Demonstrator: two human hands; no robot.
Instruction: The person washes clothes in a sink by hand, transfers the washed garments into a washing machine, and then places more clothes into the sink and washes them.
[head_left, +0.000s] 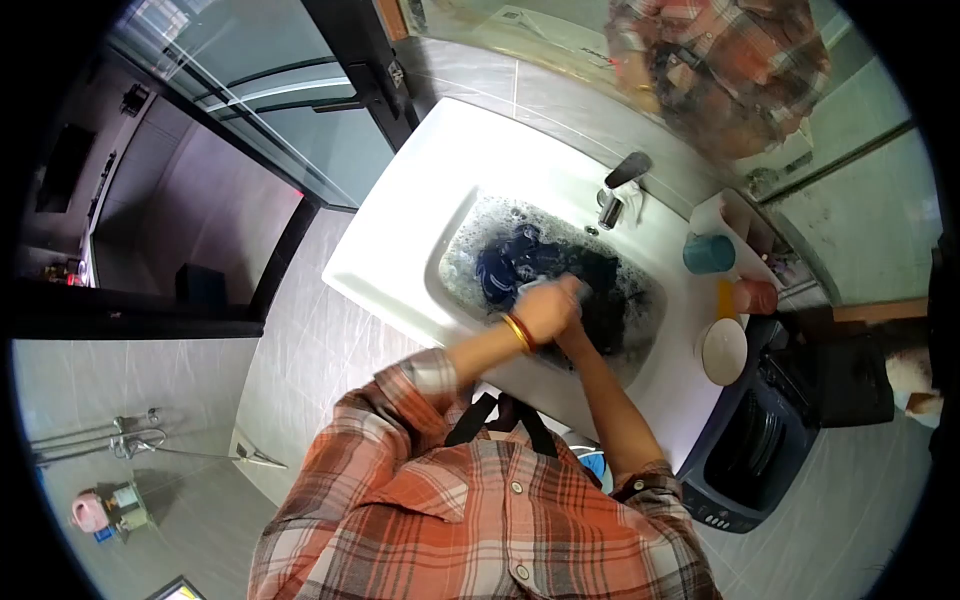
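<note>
Evidently, the head view shows work partway along: dark blue cloth (512, 262) lies soaking in the sudsy water (485, 213) of the washbasin (415, 190), so wetting looks done, but nothing appears rinsed or wrung out. The left hand (546, 310) and right hand (571, 333) are together, blurred, over the cloth; whether either is clamped on it, I cannot tell.

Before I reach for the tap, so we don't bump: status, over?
Left hand and right hand together over white rectangular basin, blurred, grip unclear. Dark blue fabric lying in sudsy water. Silver tap with dark lever apart from both hands.
</note>
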